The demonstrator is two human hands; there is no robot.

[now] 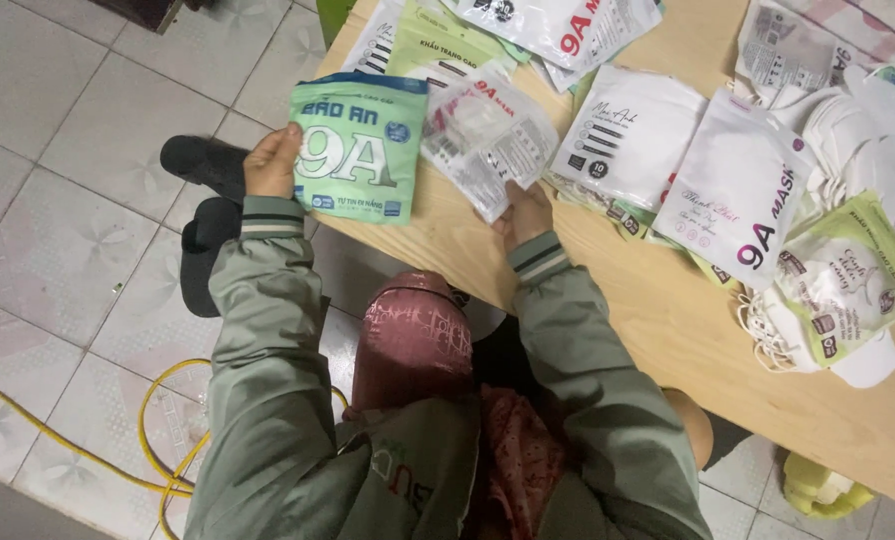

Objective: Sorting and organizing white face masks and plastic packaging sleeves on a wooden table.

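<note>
My left hand (272, 160) grips the left edge of a green mask packet (360, 148), held up over the near corner of the wooden table (668, 330). My right hand (526, 214) holds the lower edge of a clear packet with white masks (488, 140), just right of the green one. The two packets overlap slightly at their upper corners. Both sleeves are grey-green with striped cuffs.
Several white and green mask packets (738, 190) and loose white masks (848, 130) lie spread across the table. Black shoes (204, 165) sit on the tiled floor at left. A yellow cable (148, 440) loops over the floor. A yellow-green slipper (818, 490) lies at lower right.
</note>
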